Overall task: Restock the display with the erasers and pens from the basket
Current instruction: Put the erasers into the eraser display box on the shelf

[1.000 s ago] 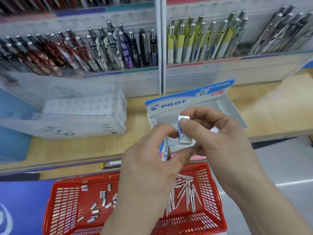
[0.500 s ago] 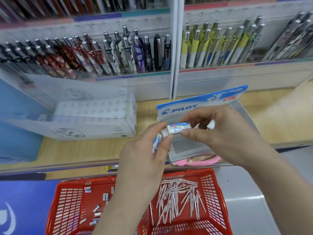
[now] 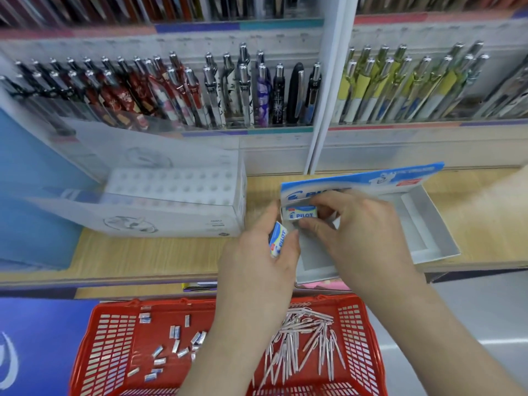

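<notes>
Working above the red basket (image 3: 94,352), where loose erasers (image 3: 175,332) and pens (image 3: 298,342) lie, we face the open Pilot eraser box (image 3: 428,241) on the shelf (image 3: 128,252). Our right hand (image 3: 365,232) pinches one eraser (image 3: 301,213), long axis left-right, at the box's far-left corner; our left hand (image 3: 257,264) grips a second eraser (image 3: 278,238) beside it. Hands hide the box floor there.

— What is the right hand (image 3: 357,232) doing?
— It is lowering its eraser (image 3: 300,213) into the back-left corner of the Pilot display box (image 3: 428,224), turning the label to face up.
— And the left hand (image 3: 257,261)?
— It is moving up beside the box, bringing the second eraser (image 3: 277,238) along.
</notes>
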The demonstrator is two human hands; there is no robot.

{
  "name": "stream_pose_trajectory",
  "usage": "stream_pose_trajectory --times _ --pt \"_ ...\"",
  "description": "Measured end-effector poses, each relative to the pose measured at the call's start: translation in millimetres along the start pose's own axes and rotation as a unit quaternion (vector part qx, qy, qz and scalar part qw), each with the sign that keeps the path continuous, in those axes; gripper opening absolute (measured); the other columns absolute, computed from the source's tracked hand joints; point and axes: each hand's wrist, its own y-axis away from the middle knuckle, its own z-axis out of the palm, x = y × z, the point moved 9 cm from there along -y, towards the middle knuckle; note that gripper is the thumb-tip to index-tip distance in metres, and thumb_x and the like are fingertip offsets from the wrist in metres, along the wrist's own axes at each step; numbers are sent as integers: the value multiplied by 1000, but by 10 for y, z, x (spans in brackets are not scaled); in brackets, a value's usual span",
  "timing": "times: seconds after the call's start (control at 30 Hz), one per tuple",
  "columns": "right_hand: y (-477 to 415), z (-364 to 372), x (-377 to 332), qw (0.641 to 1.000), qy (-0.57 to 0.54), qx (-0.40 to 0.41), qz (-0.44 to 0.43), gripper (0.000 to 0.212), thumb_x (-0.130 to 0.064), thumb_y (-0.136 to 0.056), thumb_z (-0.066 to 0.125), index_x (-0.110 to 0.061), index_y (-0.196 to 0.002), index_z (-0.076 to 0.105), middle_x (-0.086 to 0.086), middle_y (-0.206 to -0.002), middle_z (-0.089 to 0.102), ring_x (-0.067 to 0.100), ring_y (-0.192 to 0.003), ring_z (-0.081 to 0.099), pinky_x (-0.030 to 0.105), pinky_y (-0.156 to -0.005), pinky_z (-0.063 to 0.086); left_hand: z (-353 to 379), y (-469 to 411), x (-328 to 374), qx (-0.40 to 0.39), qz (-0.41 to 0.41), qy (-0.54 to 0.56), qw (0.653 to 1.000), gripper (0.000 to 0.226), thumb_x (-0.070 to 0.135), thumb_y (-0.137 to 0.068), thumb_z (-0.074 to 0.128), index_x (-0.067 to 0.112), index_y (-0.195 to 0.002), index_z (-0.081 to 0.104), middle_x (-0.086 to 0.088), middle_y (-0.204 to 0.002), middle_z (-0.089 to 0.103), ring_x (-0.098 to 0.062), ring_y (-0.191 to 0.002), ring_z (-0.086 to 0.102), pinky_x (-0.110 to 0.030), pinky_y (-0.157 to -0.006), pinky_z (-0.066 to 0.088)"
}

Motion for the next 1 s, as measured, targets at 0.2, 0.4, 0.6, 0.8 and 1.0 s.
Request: stream_pose_trajectory --times 0.2,0.4,0.6,0.8,1.0 --pt "10 0 -8 999 33 16 13 20 -27 -71 80 -16 -72 64 3 -66 68 28 -63 62 36 -57 51 -7 2 -13 8 -7 7 1000 50 33 -89 59 35 -137 46 12 -113 67 -6 -98 61 -29 -87 48" --pt "24 37 -60 997 73 6 -25 15 -18 -68 80 -17 -80 72 5 -71 69 32 -67 63 32 -56 51 -1 -4 -13 19 7 12 1000 50 33 -89 59 36 -137 45 14 -118 65 0 -102 54 -14 -80 40" --pt "46 -125 117 990 -85 -17 107 12 -26 -75 76 -23 -77 65 -12 -72 64 4 -66 55 17 -62 42 -134 52 14 52 16 63 997 39 34 -88 60 35 -126 56 37 -77 54 30 -79 46 6 -68 32" --pt "250 2 77 625 -693 -84 351 18 -3 -74 54 -5 -88 63 12 -77 65 19 -70 63 26 -65 57 -42 226 1 -23 -132 420 898 8 28 -72 68 22 -77 64 -3 -53 53 -13 -45 46 -19 -37 34" --pt "393 -43 -119 527 -787 -66 314 29 -5 -85 47 7 -107 60 13 -76 55 36 -99 68 43 -85 54 -43 326 254 -34 -69 333 940 29 26 -61 85 27 -79 62 -2 -57 58 -14 -43 48 -24 -40 38"
